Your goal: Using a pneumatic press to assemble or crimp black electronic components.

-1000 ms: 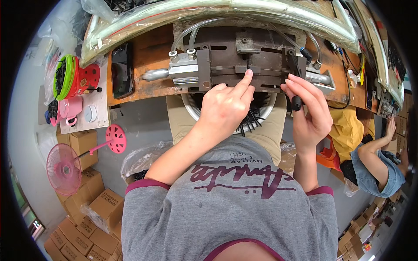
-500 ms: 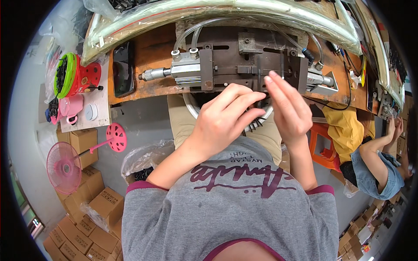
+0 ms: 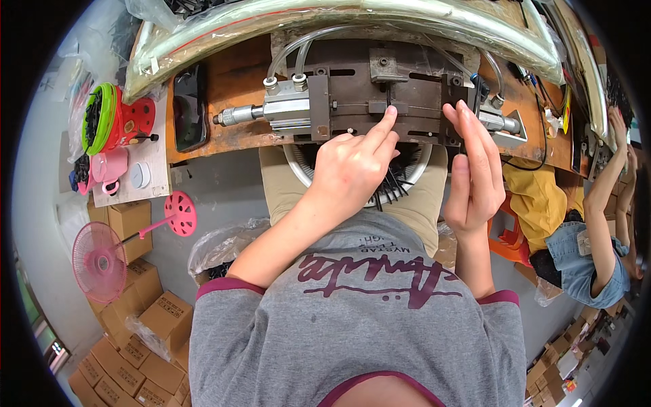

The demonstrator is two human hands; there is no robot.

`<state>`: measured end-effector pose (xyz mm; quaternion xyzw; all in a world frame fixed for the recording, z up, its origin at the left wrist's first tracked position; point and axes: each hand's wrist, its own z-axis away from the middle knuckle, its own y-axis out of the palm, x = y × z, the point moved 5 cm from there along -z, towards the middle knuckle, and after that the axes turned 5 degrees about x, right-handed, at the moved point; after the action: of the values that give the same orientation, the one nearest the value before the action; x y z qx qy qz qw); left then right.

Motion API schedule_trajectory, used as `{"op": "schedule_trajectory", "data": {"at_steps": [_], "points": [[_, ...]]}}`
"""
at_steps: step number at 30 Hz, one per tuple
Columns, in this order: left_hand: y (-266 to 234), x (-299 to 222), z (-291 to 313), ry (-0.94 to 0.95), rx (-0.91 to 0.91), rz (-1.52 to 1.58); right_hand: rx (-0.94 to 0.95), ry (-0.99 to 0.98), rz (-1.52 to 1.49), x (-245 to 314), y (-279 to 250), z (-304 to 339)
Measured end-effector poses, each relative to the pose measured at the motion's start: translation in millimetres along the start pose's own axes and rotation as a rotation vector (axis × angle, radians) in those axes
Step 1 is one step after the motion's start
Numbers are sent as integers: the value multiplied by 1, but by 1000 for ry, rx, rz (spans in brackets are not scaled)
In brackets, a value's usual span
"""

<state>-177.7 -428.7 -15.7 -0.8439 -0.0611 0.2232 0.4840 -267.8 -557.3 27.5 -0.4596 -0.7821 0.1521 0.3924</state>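
Note:
My left hand (image 3: 359, 163) reaches over the near edge of a dark metal fixture (image 3: 352, 125). Its index finger is stretched out, the tip touching a thin black stick (image 3: 389, 97) at the small middle block (image 3: 380, 107). The other fingers are bent and the thumb is hidden. My right hand (image 3: 476, 176) is raised at the fixture's right end, fingers straight and thumb apart, with nothing in it. Below the hands, a white round basket (image 3: 296, 166) rests between my legs, with several thin black sticks (image 3: 397, 186) in it.
Air cylinders (image 3: 288, 110) with clear hoses flank the fixture. A phone (image 3: 191, 108) lies at the left of the bench, beside a red-and-green bucket (image 3: 102, 119). A pink fan (image 3: 100, 261) and cartons (image 3: 115, 370) are lower left. A co-worker (image 3: 590, 251) sits at the right.
My left hand has turned, its index finger now reaching the middle block. The right hand has moved right, away from the left. A thin black stick now lies at the block. The co-worker's arms are higher.

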Motion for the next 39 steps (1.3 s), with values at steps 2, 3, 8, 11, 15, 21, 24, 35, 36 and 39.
{"op": "schedule_trajectory", "data": {"at_steps": [2,3,8,11,15,21,24,35,36,39], "points": [[0,0,-1,-1,-2,1,3,10,2,-1,-2,0],[-1,0,-1,-6,6,2,21,44,-30,-3,-3,1],[0,0,1,-11,10,14,-113,207,-430,-4,-1,6],[0,2,1,-13,1,19,9,200,-225,0,0,0],[-2,2,1,4,34,76,148,118,-2,2,11,0],[-13,1,27,6,355,396,269,107,84,-3,34,9],[-6,-2,39,-23,456,449,339,21,216,2,50,13],[10,5,41,-10,445,395,423,31,354,5,58,6],[11,4,42,-14,455,400,425,22,352,6,58,5],[5,1,38,9,484,426,482,-33,372,8,55,1]]}}
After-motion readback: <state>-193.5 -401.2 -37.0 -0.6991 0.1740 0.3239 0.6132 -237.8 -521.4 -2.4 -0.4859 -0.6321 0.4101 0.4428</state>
